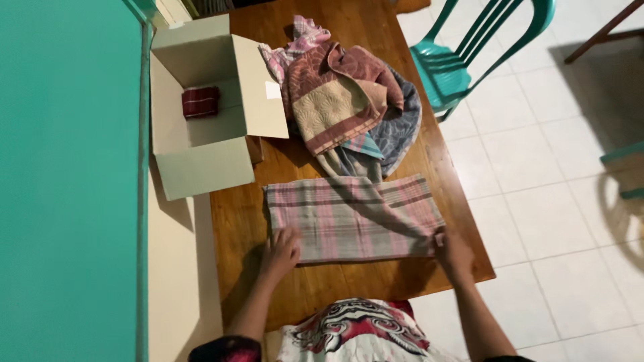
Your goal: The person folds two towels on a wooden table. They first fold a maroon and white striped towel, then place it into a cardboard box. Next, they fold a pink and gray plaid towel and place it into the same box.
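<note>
A pink and grey plaid cloth (353,216) lies spread flat on the wooden table (335,285), folded into a long rectangle. My left hand (282,251) presses on its near left corner with fingers spread. At the near right corner my right hand (451,249) pinches the cloth's edge. Behind the cloth sits a heap of towels (349,100), pink, beige and grey-blue, one of them trailing down to the plaid cloth's far edge.
An open cardboard box (201,144) stands at the table's left, holding a rolled dark red cloth (200,102). A teal wall (67,181) runs along the left. A teal plastic chair (469,53) stands at the far right on the white tiled floor (557,221).
</note>
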